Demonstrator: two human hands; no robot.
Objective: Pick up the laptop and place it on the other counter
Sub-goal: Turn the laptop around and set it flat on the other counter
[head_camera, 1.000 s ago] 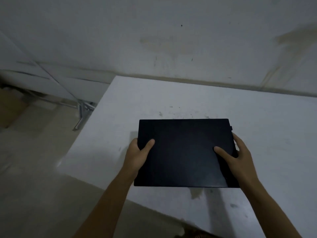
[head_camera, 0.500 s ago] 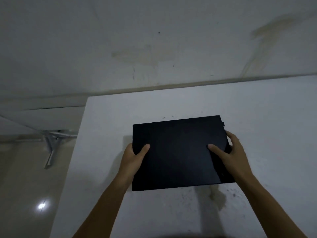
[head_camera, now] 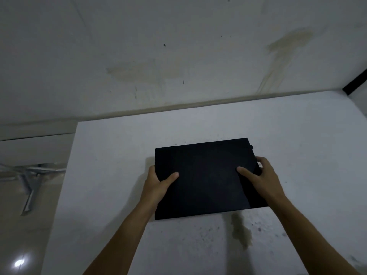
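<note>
A closed black laptop (head_camera: 206,175) lies flat over the white counter (head_camera: 111,155), near its middle, its far edge tilted slightly up to the right. My left hand (head_camera: 156,183) grips its left edge, thumb on the lid. My right hand (head_camera: 260,177) grips its right edge, thumb on the lid and fingers curled around the side. Whether the laptop rests on the counter or hovers just above it I cannot tell.
The counter ends in a left edge (head_camera: 65,181) with tiled floor (head_camera: 29,225) and a metal stand (head_camera: 29,187) below. A stained white wall (head_camera: 178,56) backs the counter. A brown stain (head_camera: 241,233) marks the counter near the laptop's front.
The view has swung so the counter fills more of the frame and its left edge lies farther off. Both hands keep the same hold on the laptop, now farther in over the counter.
</note>
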